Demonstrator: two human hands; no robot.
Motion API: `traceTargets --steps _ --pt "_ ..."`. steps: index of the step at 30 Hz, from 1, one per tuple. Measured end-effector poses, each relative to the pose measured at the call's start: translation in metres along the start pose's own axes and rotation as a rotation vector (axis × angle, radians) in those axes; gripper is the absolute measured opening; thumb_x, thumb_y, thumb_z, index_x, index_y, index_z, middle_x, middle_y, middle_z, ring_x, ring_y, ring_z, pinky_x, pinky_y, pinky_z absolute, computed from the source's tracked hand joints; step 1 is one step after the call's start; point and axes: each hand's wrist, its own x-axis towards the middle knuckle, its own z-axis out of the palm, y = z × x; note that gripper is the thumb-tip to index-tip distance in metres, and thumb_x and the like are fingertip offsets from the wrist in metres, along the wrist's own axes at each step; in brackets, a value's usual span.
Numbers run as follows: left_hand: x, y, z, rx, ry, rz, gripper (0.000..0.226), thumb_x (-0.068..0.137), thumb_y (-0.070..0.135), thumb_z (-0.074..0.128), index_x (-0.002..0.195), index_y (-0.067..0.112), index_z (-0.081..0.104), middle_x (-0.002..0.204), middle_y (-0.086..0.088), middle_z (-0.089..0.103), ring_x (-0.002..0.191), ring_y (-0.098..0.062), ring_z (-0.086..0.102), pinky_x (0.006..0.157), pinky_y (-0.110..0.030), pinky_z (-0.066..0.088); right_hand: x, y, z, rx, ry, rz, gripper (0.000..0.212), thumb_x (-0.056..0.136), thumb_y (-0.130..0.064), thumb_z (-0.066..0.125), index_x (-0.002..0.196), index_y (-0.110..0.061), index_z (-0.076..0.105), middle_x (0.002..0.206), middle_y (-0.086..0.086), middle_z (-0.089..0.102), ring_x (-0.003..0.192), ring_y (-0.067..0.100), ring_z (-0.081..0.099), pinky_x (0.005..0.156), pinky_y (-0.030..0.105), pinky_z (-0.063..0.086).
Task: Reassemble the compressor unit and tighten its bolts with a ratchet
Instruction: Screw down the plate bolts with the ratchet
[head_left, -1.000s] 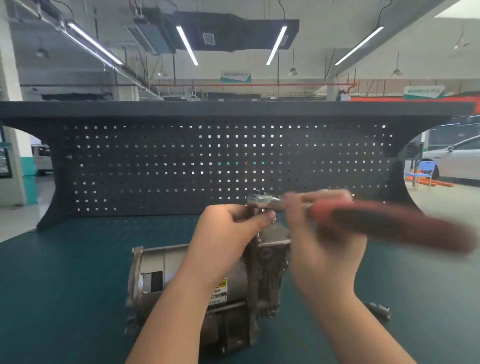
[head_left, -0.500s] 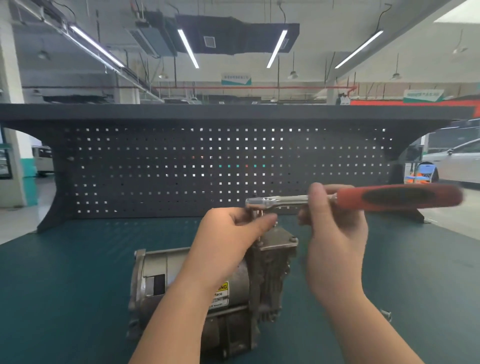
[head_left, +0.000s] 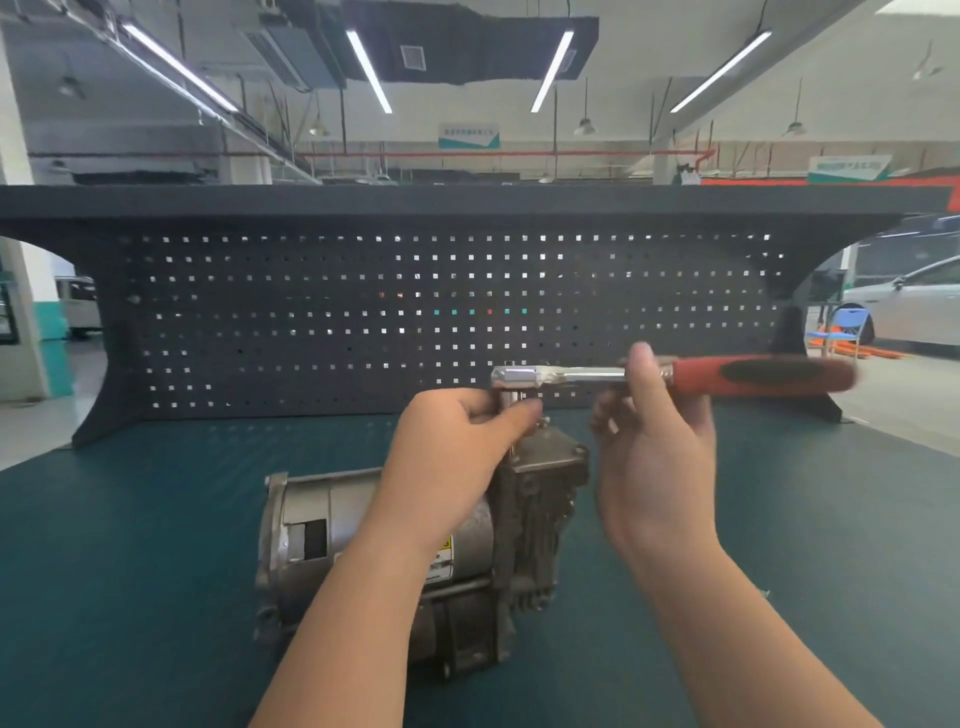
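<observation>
We are working the ratchet (head_left: 675, 375) at the top of the compressor unit (head_left: 535, 499).

Our left hand (head_left: 457, 457) is pinching the socket under the ratchet head; our right hand (head_left: 654, 447) is gripping the shank beside the red handle; the compressor is lying on the green bench mat (head_left: 130, 545); the bolt seems hidden beneath our fingers.

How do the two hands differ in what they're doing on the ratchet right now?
The left hand pinches the socket stem just below the ratchet head, directly over the compressor; the right hand grips the chrome shank beside the red handle, off to the compressor's side. The left hand is curled knuckles-up, the right hand's thumb stands upright against the shank. Both are closed on the same tool, above the green bench mat.
</observation>
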Motion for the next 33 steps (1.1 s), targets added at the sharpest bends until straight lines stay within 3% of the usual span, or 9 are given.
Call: traceTargets --steps 3,5,7,9,11,13,17,20,33 --pt "-0.002 0.001 -0.001 -0.053 0.002 0.035 0.026 0.086 0.017 0.071 0.062 0.025 0.074 0.057 0.018 0.068 0.053 0.008 0.059 0.050 -0.008 0.042 -0.011 -0.008 0.003 -0.640 -0.323 -0.636 0.027 0.087 -0.024 0.067 0.066 -0.031 0.052 0.059 -0.018 0.054 0.054 -0.004 0.051 0.057 0.010 0.040" --pt "-0.002 0.000 -0.002 -0.014 0.005 0.039 0.037 0.084 0.012 0.066 0.051 0.029 0.070 0.047 0.018 0.060 0.044 0.008 0.051 0.044 -0.008 0.038 -0.015 -0.002 0.002 -0.850 -0.453 -0.817 0.031 0.087 -0.020 0.068 0.062 -0.029 0.053 0.060 -0.019 0.051 0.055 -0.004 0.049 0.058 0.012 0.036" --pt "0.001 0.001 -0.002 -0.016 0.024 0.016 0.023 0.084 0.018 0.070 0.063 0.025 0.076 0.061 0.013 0.070 0.060 0.000 0.066 0.058 -0.016 0.051 -0.016 0.002 0.001 -0.644 -0.341 -0.720 0.022 0.088 -0.021 0.067 0.073 -0.033 0.057 0.064 -0.021 0.056 0.059 -0.005 0.053 0.062 0.011 0.041" --pt "0.003 -0.002 -0.002 -0.028 0.032 -0.016 0.013 0.085 0.026 0.073 0.075 0.020 0.079 0.074 0.007 0.076 0.079 -0.011 0.073 0.077 -0.029 0.054 -0.009 0.002 -0.001 -0.328 -0.091 -0.361 0.018 0.092 -0.026 0.063 0.076 -0.029 0.054 0.060 -0.016 0.057 0.057 0.001 0.052 0.061 0.017 0.044" --pt "0.002 -0.001 -0.001 -0.016 0.012 -0.018 0.015 0.086 0.028 0.072 0.076 0.020 0.080 0.075 0.009 0.076 0.080 -0.008 0.073 0.079 -0.028 0.054 0.006 0.002 -0.004 -0.100 0.049 0.118 0.018 0.095 -0.027 0.058 0.078 -0.022 0.055 0.056 -0.013 0.055 0.056 0.007 0.048 0.059 0.022 0.040" --pt "0.000 0.000 0.001 0.016 0.000 -0.001 0.015 0.087 0.029 0.071 0.079 0.021 0.079 0.075 0.012 0.076 0.077 -0.002 0.071 0.077 -0.025 0.054 0.011 0.004 -0.007 0.009 0.078 0.290 0.018 0.095 -0.029 0.057 0.078 -0.024 0.059 0.058 -0.011 0.055 0.057 0.008 0.047 0.059 0.024 0.037" --pt "0.001 -0.004 -0.004 -0.106 -0.024 0.005 0.007 0.080 0.032 0.076 0.080 0.027 0.080 0.081 0.008 0.077 0.084 -0.009 0.073 0.084 -0.029 0.055 -0.003 0.000 -0.001 -0.152 -0.034 -0.126 0.024 0.088 -0.030 0.064 0.065 -0.032 0.062 0.061 -0.016 0.054 0.057 0.004 0.051 0.060 0.015 0.044" --pt "0.000 -0.004 -0.006 -0.171 -0.064 0.017 0.018 0.067 0.044 0.075 0.082 0.036 0.079 0.082 0.006 0.077 0.082 -0.009 0.074 0.077 -0.023 0.057 -0.003 -0.007 -0.001 -0.313 -0.039 -0.291 0.022 0.090 -0.028 0.065 0.072 -0.018 0.057 0.057 -0.013 0.056 0.055 0.001 0.053 0.059 0.010 0.043" --pt "0.004 -0.010 -0.009 -0.085 -0.075 0.009 0.009 0.082 0.036 0.074 0.084 0.029 0.078 0.084 0.011 0.077 0.088 -0.006 0.072 0.085 -0.029 0.053 -0.020 -0.001 0.009 -0.212 0.060 -0.238 0.022 0.090 -0.020 0.065 0.073 -0.018 0.051 0.051 -0.006 0.053 0.045 0.008 0.050 0.047 0.018 0.044"
